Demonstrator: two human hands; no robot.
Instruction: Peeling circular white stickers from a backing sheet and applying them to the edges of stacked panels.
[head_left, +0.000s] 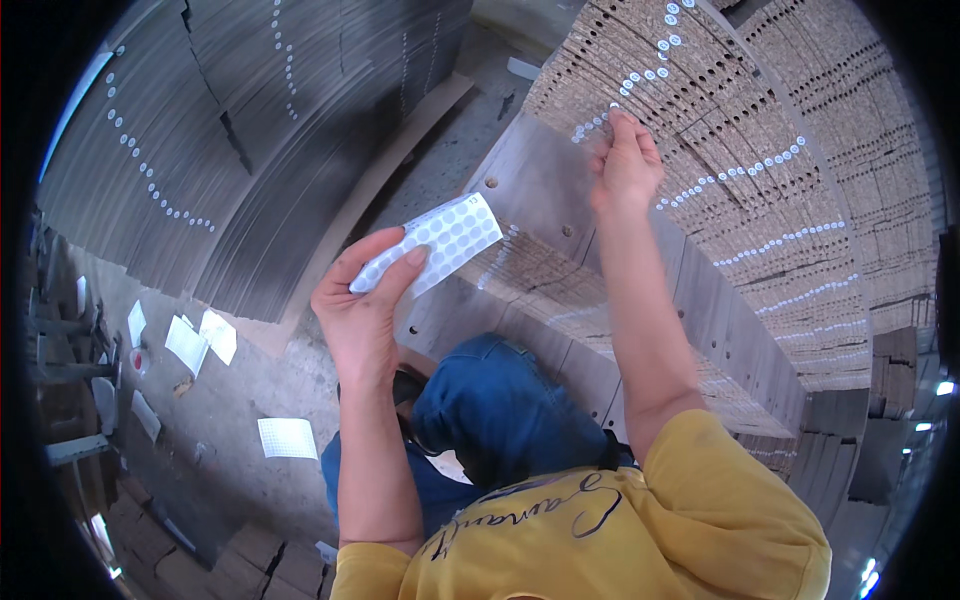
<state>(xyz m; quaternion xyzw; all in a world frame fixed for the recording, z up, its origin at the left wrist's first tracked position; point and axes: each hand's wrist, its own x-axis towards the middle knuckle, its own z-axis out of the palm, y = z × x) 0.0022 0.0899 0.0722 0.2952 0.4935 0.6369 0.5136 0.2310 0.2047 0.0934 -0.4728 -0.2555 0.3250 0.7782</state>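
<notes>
My left hand grips a sheet of round white stickers, thumb on top and fingers curled beneath; the sheet is folded over or lies on further sheets. At the edge of a tall stack of particleboard panels, my right hand is closed in a pinch. Its fingertips touch or nearly touch the panel edges, at the lower end of a slanting line of stickers. Whatever is between those fingertips is too small to see. More sticker rows run across the edges, which also carry dark drilled holes.
Another tall stack of dark panels stands at the left, with sticker lines on it. Loose used sheets and paper scraps lie on the concrete floor. A wood-grain panel face with holes is just below my right hand.
</notes>
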